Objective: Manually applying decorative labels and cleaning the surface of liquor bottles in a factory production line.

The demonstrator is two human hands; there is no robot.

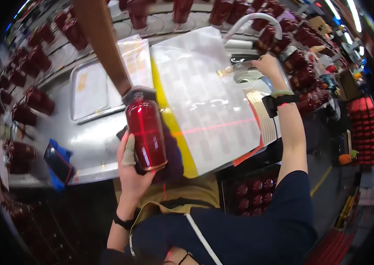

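Observation:
My left hand (133, 176) is closed around the lower left side of a glossy dark red cylindrical vessel (145, 132). A pale cover sits on one of its fingers. The vessel's narrower top meets the hexagonal end of a brown post (103, 39); whether the two are joined I cannot tell. At the far right, my right hand (268, 66) pinches the end of a clear film strip (240, 67) with gold patches, held over a small water basin (246, 79). A red light line crosses the vessel and the white sheet (209, 106).
A metal tray (90, 92) lies left of the post. A phone (59, 162) on a blue stand is at the table's front left. Rows of red vessels (39, 99) line the back and sides. A white curved tap (257, 17) arches over the basin; a yellow strip (171, 132) edges the sheet.

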